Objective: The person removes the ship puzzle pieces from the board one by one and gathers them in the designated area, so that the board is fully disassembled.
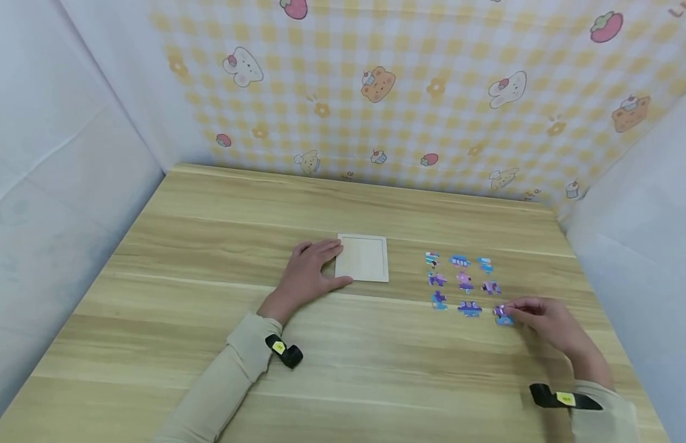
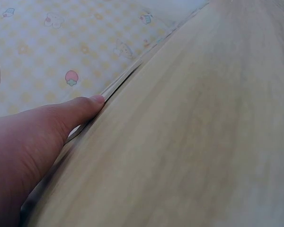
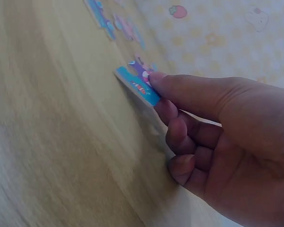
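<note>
A square, pale wooden puzzle tray (image 1: 362,258) with a raised rim lies in the middle of the table. My left hand (image 1: 309,274) holds it at its left side, fingers at the upper left corner and thumb at the lower edge. In the left wrist view that thumb (image 2: 80,109) lies against the tray's thin edge. My right hand (image 1: 547,323) pinches a blue and purple jigsaw piece (image 3: 138,86) between thumb and fingers. That piece is at the near right corner of several loose jigsaw pieces (image 1: 464,282), laid out in rows right of the tray.
The wood-grain table (image 1: 210,258) reaches back to a yellow checked curtain (image 1: 409,123) with cartoon prints. White sheets hang at the left (image 1: 71,154) and right (image 1: 642,197) sides. Black straps with cameras sit on the left (image 1: 284,352) and right (image 1: 564,399) wrists.
</note>
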Demonstrator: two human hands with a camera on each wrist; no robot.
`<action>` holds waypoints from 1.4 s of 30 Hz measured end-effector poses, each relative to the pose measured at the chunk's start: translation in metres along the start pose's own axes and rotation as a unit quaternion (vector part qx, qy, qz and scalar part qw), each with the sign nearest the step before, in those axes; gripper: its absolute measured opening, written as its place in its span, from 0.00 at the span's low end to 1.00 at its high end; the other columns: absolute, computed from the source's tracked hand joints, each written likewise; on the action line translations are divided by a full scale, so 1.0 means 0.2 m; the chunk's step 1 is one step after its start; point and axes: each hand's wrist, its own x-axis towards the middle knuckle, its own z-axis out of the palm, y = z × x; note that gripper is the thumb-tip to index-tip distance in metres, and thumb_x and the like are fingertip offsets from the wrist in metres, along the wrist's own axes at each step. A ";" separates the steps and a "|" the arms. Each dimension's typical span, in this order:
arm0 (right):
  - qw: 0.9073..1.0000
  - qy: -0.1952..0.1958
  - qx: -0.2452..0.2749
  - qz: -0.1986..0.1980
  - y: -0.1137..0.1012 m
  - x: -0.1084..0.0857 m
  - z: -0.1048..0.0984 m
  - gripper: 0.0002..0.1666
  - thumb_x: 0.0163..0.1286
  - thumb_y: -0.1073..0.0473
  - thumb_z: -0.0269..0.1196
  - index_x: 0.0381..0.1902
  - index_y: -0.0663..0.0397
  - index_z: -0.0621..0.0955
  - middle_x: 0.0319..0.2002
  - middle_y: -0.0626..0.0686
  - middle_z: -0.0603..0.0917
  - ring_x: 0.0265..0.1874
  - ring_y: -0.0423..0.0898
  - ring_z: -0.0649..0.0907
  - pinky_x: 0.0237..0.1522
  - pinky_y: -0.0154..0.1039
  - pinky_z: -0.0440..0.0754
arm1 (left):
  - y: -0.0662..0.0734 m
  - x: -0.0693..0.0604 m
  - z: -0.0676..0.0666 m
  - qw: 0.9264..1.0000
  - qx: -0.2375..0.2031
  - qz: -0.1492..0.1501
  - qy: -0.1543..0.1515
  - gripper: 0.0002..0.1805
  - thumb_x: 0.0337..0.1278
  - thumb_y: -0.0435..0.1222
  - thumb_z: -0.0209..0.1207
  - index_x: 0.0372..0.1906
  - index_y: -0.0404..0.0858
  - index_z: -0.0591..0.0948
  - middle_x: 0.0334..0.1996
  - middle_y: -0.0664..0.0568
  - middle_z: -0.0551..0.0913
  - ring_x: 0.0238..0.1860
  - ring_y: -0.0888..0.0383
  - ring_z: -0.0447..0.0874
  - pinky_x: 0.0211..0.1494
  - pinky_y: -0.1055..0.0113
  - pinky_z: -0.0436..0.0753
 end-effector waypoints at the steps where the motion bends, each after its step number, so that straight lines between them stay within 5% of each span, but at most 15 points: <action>1: 1.000 0.001 -0.002 -0.003 0.00 0.01 0.00 0.13 0.75 0.56 0.66 0.47 0.61 0.89 0.45 0.54 0.90 0.39 0.27 0.78 0.39 0.26 0.77 | 0.00 0.00 0.00 1.000 0.000 -0.002 -0.002 0.46 0.57 0.66 0.66 0.73 0.42 0.75 0.74 0.54 0.72 0.76 0.56 0.65 0.78 0.49 0.56; 15: 1.000 -0.005 0.005 0.009 0.01 0.02 0.01 0.13 0.76 0.58 0.65 0.46 0.63 0.88 0.42 0.52 0.88 0.32 0.37 0.74 0.33 0.31 0.74 | 0.00 0.00 0.00 1.000 -0.004 -0.011 -0.012 0.47 0.57 0.66 0.65 0.74 0.43 0.74 0.75 0.55 0.71 0.77 0.56 0.63 0.79 0.50 0.54; 42: 0.999 0.012 0.002 0.043 0.02 0.02 0.03 0.16 0.75 0.55 0.67 0.46 0.64 0.89 0.42 0.53 0.89 0.32 0.35 0.76 0.33 0.29 0.75 | 0.01 0.00 0.00 1.000 -0.009 -0.006 -0.001 0.46 0.57 0.65 0.67 0.73 0.41 0.75 0.74 0.54 0.72 0.77 0.56 0.64 0.78 0.48 0.56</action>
